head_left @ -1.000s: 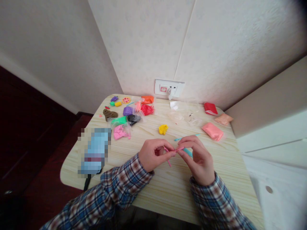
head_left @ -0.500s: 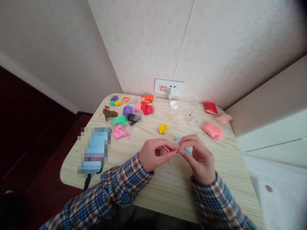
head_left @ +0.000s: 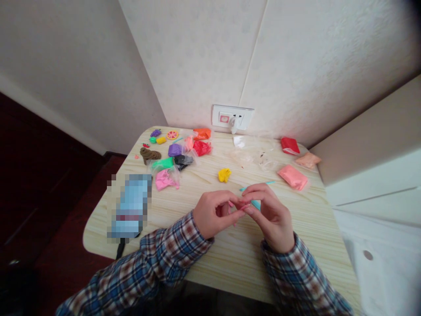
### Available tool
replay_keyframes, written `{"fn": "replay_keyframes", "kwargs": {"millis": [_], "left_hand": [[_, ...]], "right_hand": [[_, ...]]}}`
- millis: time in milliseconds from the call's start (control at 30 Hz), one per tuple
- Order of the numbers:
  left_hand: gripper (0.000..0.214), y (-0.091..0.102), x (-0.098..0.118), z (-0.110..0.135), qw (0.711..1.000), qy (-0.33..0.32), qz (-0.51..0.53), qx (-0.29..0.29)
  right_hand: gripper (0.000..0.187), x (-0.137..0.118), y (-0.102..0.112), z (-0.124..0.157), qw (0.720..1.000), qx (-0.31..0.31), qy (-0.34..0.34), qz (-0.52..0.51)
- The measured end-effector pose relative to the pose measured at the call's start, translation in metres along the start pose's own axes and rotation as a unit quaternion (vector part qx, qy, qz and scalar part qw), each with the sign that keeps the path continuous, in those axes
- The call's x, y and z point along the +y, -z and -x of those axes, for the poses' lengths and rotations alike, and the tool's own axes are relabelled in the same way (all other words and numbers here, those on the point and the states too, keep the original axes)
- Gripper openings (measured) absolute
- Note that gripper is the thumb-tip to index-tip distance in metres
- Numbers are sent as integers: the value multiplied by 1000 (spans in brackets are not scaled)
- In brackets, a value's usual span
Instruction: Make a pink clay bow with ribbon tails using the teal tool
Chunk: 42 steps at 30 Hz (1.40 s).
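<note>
My left hand [head_left: 219, 213] and my right hand [head_left: 271, 215] meet fingertip to fingertip above the table. Between their thumbs and forefingers they pinch a thin strip of pink clay [head_left: 244, 207]; part of it shows behind my left fingers and the rest is covered. A light-blue modelling tool [head_left: 255, 204] lies on the table behind my right hand, partly hidden by it. Another thin blue tool [head_left: 270, 182] lies just beyond. A lump of yellow clay [head_left: 224, 175] rests on the table past my hands.
Bags of coloured clay, one of them pink [head_left: 167, 179], lie at the left. Small clay fruits, such as purple grapes [head_left: 155, 132], sit beside a brown coiled piece [head_left: 150, 155]. A pixelated phone [head_left: 133, 204] lies nearer. Coral [head_left: 292, 177] and red packets [head_left: 290, 145] are at the right.
My fingertips have drawn closer together around the pink clay, and less of the strip shows now. The view has shifted slightly; the things on the table have stayed put.
</note>
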<state>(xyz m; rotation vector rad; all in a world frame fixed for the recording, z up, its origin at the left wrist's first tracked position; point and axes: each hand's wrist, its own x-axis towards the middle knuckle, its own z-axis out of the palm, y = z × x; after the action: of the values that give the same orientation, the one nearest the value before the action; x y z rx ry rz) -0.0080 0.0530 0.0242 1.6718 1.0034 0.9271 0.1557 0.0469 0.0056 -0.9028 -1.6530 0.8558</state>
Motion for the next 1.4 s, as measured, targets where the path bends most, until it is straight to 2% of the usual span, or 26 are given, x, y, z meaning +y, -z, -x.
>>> {"fn": "replay_keyframes", "kwargs": {"millis": [300,433,733,1000,1133,1233,1333,1400], "left_hand": [[19,2,1,-1,999,31,22,-13],[20,4,0,-2,996,50,68,-15],[26,4,-4,-2,988,111,101,-24],[20,3,-2,-3,988,97,111,-34],[20,5,-5,-4,994,80,70,-22],[15,12,-8,-5,999,48,-9,23],[9,19,-8,-4,992,-2,-110,64],[8,20,-8,-2,984,-38,-163,63]], "right_hand": [[3,0,0,-1,1000,17,-14,-7],[4,2,0,-1,999,22,-21,-9],[5,1,1,-1,999,24,-36,-14],[6,2,0,-1,999,27,-40,15],[9,4,5,-4,999,5,-30,37],[12,7,18,1,993,27,-38,112],[15,14,35,20,974,47,-66,209],[22,18,44,37,956,39,-85,278]]}}
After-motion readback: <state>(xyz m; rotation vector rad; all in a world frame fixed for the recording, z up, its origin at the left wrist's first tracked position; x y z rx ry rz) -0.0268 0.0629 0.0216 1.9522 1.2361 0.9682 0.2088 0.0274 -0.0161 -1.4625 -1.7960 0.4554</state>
